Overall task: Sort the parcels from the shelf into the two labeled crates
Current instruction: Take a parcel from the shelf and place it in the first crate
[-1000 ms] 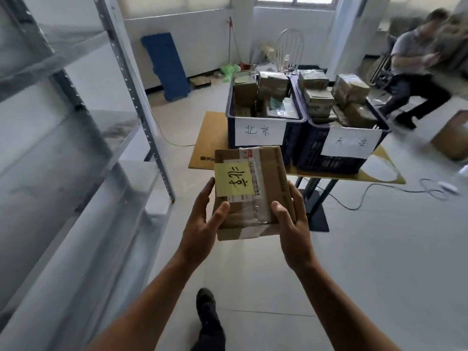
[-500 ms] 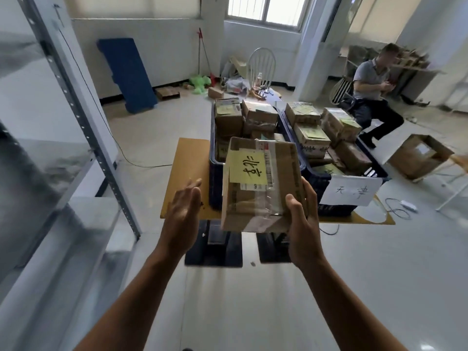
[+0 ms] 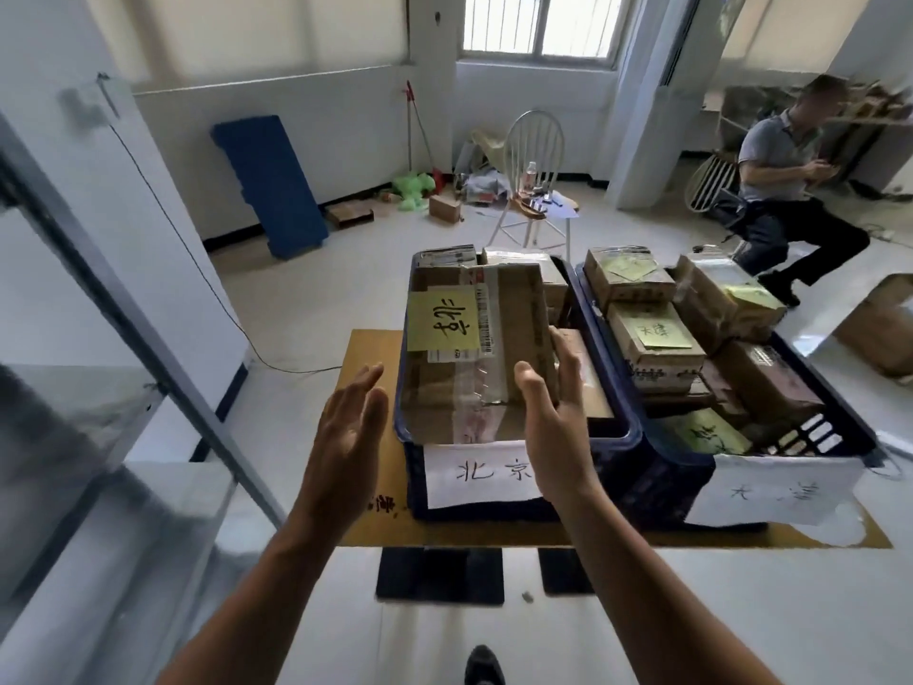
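A brown cardboard parcel (image 3: 459,383) with a yellow note and a barcode label is over the left blue crate (image 3: 612,440), which bears a white label reading 北京. My right hand (image 3: 553,417) grips the parcel's right edge, thumb on top. My left hand (image 3: 346,432) is open, just left of the parcel and off it, over the table's left part. The right blue crate (image 3: 840,432) has its own white label and holds several parcels with yellow notes.
Both crates stand on a small brown table (image 3: 368,348). A metal shelf (image 3: 163,388) rises at the left. Behind are a white chair (image 3: 536,155), a blue board (image 3: 269,185) against the wall, and a seated person (image 3: 785,190) at the right. A cardboard box (image 3: 879,323) lies far right.
I have walked up to the table. The parcel has moved forward over the left crate. My left hand has let go of it and opened; my right hand still holds it.
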{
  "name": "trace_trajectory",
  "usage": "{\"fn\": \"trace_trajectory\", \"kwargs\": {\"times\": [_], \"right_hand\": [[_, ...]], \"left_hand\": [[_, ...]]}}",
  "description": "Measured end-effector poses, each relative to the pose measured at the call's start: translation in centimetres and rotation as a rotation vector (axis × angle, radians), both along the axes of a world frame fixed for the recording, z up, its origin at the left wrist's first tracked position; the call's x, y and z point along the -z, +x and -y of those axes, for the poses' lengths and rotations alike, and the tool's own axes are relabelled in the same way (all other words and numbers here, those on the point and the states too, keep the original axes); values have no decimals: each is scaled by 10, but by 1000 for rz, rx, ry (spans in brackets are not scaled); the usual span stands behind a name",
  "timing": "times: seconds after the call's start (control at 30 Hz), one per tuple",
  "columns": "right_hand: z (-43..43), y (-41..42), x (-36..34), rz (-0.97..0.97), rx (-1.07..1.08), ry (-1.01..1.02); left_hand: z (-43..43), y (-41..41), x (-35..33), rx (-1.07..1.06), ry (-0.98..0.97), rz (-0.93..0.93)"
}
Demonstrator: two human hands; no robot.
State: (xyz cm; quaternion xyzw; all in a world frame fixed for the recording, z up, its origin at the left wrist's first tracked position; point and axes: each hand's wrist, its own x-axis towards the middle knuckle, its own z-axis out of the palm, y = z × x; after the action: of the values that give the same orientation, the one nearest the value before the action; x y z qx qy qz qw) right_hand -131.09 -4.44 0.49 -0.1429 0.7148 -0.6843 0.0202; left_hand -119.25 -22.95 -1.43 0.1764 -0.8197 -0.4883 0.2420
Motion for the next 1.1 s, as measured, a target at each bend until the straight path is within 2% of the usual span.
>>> {"fn": "trace_trajectory", "kwargs": {"times": [0.23,0.4,0.57,0.63,0.73,0.83,0.93,1.1], "right_hand": [[28,-64,18,196,-177,-63],[20,-103,32,262,-293,14],[3,-133,24,160,-369,362],[1,-138,26,95,-353,454],[1,-141,38,-127,-309,636],[8,-143,47,-205,-405,849],[16,-146,50,-232,-481,927],[28,-144,50,-370,-461,941]], "left_hand": [[10,-67,-2,119,119,28],[4,-95,6,103,150,19],[-7,-116,21,96,115,58],[-6,-119,28,46,10,150],[-1,-120,40,-44,-75,281],[4,-120,51,-75,-198,438],[5,-124,49,-85,-202,501],[8,-122,50,-124,-276,488]]}}
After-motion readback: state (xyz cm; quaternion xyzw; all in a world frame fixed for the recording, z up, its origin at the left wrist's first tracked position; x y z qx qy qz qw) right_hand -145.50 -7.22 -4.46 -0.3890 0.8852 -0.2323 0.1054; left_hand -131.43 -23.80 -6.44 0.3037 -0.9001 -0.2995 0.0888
